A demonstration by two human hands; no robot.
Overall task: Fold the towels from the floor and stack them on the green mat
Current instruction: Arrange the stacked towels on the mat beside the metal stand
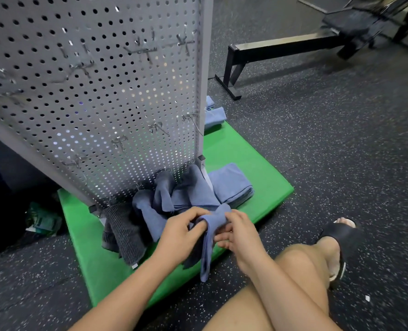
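Observation:
A blue towel (209,237) hangs bunched between both hands above the front edge of the green mat (253,158). My left hand (182,231) grips its top from the left. My right hand (236,231) pinches it from the right. Behind the hands a loose heap of blue towels (174,194) lies on the mat against the pegboard stand. A dark grey striped towel (124,235) lies crumpled to the left of the heap. A neat stack of folded blue towels (231,182) sits on the mat to the right.
A tall grey pegboard stand (98,87) with wire hooks rises from the mat and blocks the left half. More blue towels (213,117) lie behind it. A black bench frame (270,51) stands on the speckled rubber floor at the back right. My bare knee and sandalled foot (339,244) are at the right.

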